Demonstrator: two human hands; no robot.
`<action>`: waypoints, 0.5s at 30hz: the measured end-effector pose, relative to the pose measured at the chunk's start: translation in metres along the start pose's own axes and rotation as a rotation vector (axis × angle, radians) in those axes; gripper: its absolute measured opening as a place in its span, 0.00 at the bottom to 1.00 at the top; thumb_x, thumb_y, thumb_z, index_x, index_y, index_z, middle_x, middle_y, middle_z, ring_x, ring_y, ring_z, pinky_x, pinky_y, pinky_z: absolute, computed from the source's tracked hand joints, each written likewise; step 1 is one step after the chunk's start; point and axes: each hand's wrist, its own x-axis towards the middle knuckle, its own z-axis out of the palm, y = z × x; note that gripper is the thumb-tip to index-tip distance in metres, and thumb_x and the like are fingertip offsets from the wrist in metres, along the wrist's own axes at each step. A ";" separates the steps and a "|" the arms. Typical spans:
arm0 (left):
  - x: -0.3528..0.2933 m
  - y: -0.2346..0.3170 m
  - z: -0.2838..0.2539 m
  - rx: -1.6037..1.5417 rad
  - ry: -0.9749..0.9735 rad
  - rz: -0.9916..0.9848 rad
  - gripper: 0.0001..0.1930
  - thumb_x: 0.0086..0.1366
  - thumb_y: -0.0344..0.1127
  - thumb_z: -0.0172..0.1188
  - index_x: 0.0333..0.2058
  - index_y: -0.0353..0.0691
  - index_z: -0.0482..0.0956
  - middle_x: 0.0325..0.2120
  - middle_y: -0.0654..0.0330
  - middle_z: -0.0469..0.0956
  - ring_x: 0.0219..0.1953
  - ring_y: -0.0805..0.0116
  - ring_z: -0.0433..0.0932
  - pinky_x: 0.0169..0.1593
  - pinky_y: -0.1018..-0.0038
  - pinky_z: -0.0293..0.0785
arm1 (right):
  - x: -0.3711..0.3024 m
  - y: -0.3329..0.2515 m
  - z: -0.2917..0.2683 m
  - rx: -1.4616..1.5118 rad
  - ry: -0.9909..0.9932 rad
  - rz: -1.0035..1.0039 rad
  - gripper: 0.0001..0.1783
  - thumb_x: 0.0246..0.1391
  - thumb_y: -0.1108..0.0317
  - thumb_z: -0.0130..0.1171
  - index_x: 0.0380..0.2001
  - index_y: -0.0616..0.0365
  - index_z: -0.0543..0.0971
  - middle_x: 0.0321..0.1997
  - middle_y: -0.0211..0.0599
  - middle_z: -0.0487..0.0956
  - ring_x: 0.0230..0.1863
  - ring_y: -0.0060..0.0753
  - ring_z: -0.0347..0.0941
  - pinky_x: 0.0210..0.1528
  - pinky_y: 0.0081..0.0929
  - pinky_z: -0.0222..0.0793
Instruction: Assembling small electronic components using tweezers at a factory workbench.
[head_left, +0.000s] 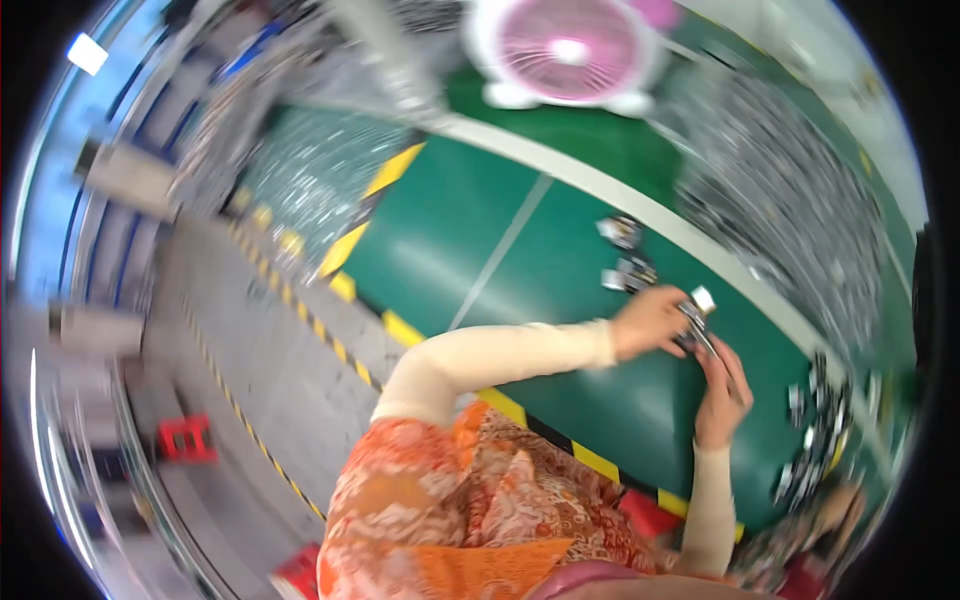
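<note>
Over the green bench mat, my left hand is closed on a small dark-and-silver part. A white tab sticks up at its far side. Close by on the right, my right hand pinches a slim metallic tool, whose tip reaches to the part; blur hides its exact kind. Just beyond my left hand lie two similar small dark pieces with white bits, a nearer one and a farther one.
More dark pieces cluster at the mat's right end. A pink-and-white fan stands beyond the bench's pale rail. Piles of clear plastic bags lie at the far right. Yellow-and-black tape edges the bench. Another person's arm shows at lower right.
</note>
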 end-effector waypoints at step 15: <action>-0.007 0.020 -0.001 -0.073 0.115 -0.070 0.12 0.60 0.23 0.41 0.42 0.29 0.68 0.37 0.55 0.73 0.36 0.66 0.77 0.39 0.74 0.79 | 0.018 -0.002 0.006 0.159 -0.077 0.057 0.13 0.54 0.79 0.47 0.42 0.71 0.73 0.43 0.45 0.73 0.43 0.35 0.73 0.46 0.24 0.70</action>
